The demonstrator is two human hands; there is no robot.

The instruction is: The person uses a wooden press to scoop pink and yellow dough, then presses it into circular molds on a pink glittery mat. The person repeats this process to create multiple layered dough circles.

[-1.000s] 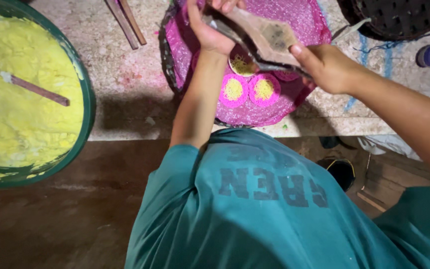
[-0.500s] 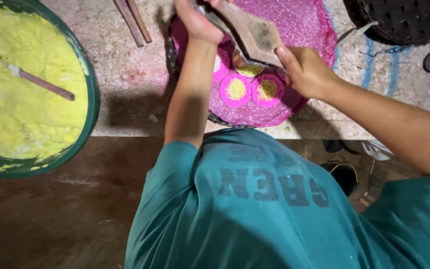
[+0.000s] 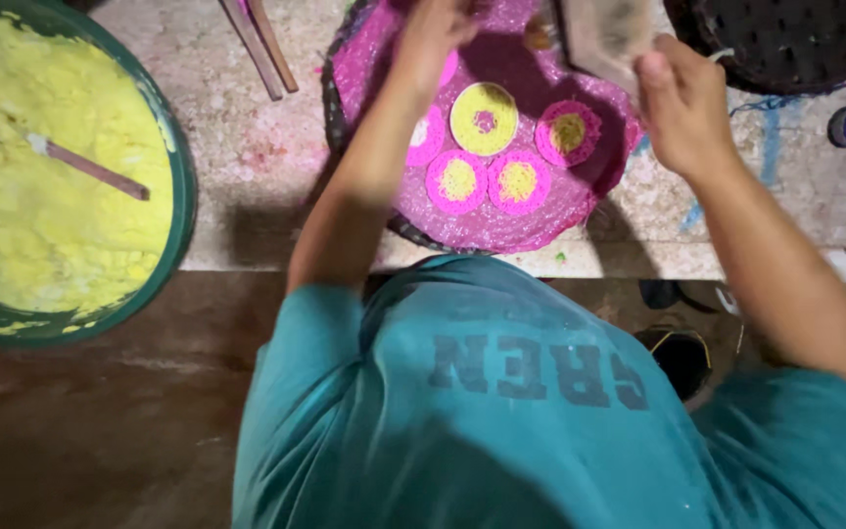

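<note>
Head view: right hand (image 3: 682,103) grips a spatula (image 3: 607,34) over the tray's (image 3: 540,216) rim; left hand's (image 3: 438,34) grip unclear.

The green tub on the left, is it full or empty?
Nearly full. The green tub holds yellow paste heaped close to its rim, with a stick standing in it.

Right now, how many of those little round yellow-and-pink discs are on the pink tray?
5 in clear view: a large yellow disc mid-tray, a pink-rimmed one to its right, two below, and one partly hidden by the left arm. More may lie under the hands.
</note>
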